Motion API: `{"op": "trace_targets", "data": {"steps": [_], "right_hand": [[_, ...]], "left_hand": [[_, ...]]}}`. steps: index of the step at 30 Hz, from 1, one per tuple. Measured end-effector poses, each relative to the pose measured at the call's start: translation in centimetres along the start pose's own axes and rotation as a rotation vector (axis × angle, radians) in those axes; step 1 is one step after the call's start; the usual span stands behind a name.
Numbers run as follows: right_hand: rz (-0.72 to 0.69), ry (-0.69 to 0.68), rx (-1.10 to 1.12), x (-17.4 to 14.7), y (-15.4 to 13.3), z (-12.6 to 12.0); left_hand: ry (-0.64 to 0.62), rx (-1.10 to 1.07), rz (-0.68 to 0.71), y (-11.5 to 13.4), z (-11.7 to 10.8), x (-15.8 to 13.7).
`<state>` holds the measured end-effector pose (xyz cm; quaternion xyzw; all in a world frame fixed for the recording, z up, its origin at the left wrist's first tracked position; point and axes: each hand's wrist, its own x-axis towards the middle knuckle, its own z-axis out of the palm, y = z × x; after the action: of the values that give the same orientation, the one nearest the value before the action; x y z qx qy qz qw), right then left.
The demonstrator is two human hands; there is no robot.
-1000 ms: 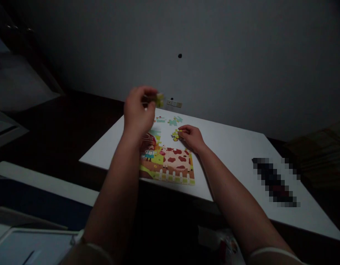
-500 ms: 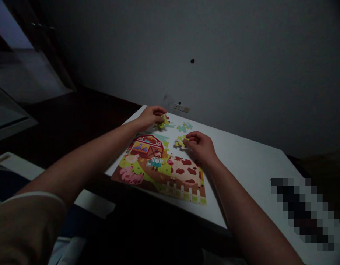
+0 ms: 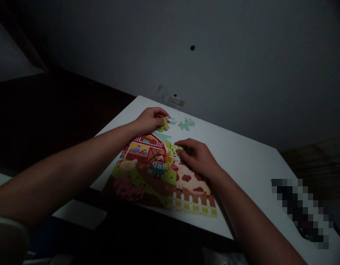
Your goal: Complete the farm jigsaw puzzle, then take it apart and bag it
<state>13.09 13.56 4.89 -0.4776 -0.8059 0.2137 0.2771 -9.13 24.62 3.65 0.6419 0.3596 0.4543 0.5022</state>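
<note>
Two hands [image 3: 150, 119] [image 3: 199, 156], one farm puzzle [image 3: 147, 169], one table [image 3: 238, 158]

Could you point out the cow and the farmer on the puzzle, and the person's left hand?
Cow [image 3: 192, 179]: head view, on its body.
Farmer [image 3: 158, 168]: head view, on the clothes.
Left hand [image 3: 150, 120]: head view, on its back.

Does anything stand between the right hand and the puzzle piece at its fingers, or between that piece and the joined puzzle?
Nothing visible: the right hand is on the yellow-green piece, which lies at the joined puzzle's edge. Fingers partly cover it, so whether it interlocks is unclear.
</note>
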Motion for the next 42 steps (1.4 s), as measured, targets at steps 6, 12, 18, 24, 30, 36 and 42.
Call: {"op": "trace_targets", "data": {"steps": [6,12,18,24,30,36,42], "right_hand": [[-0.026,-0.032,-0.047,-0.2,0.2,-0.2],[-0.114,0.000,-0.156,0.0,0.5,-0.2],[-0.110,0.049,-0.136,0.1,0.9,-0.4],[0.028,0.219,0.238,0.1,1.3,-0.7],[0.088,0.172,0.475,0.1,0.7,-0.3],[0.169,0.168,0.469,0.0,0.4,-0.1],[0.158,0.213,0.498,0.1,0.6,-0.4]], "left_hand": [[-0.028,0.069,0.037,-0.3,0.0,-0.1],[-0.017,0.118,0.015,0.6,0.2,-0.4],[-0.076,0.057,0.034,1.6,0.6,-1.0],[-0.207,-0.036,-0.036,2.2,1.9,-1.8],[-0.317,-0.116,-0.066,2.2,3.0,-2.6],[-0.259,-0.099,-0.056,2.8,3.3,-2.6],[-0.214,-0.014,-0.038,2.8,2.8,-2.5]]}}
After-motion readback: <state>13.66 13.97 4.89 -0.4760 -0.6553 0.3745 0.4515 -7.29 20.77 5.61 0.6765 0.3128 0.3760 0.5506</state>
